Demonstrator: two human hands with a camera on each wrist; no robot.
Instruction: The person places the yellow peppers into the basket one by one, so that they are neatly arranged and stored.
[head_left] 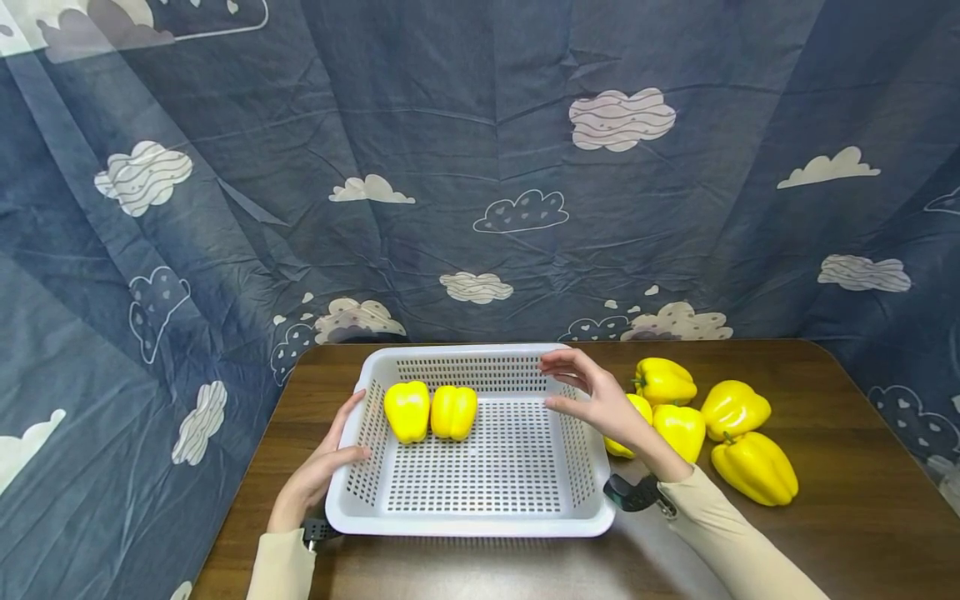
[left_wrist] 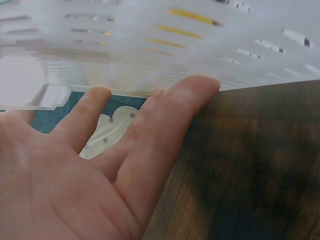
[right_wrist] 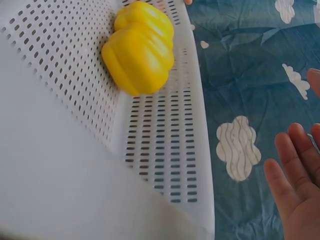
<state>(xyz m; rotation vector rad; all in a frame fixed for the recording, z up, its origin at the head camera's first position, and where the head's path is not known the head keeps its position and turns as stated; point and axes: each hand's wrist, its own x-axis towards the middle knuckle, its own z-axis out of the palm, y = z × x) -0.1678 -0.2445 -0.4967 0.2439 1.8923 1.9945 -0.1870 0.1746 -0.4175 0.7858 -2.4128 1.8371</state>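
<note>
A white perforated plastic basket [head_left: 480, 525] stands on the table. Inside it, on the left, two yellow bell peppers [head_left: 407, 412] [head_left: 453, 412] sit side by side. My left hand [head_left: 318, 473] holds the basket's left rim, the thumb over the edge and the fingers along the outer wall. In the left wrist view those fingers [left_wrist: 192, 92] touch the slotted wall from outside. Over the basket's right side hovers my right hand [head_left: 596, 400], fingers apart and holding nothing. Beside the basket on the right lie several more yellow bell peppers [head_left: 678, 429], one partly hidden behind the right forearm.
The brown wooden table [head_left: 847, 467] ends at a dark blue cloth [head_left: 450, 167] printed with pale clouds, which hangs behind it. A dark wrist strap [head_left: 633, 493] on the right arm is close to the basket's right front corner.
</note>
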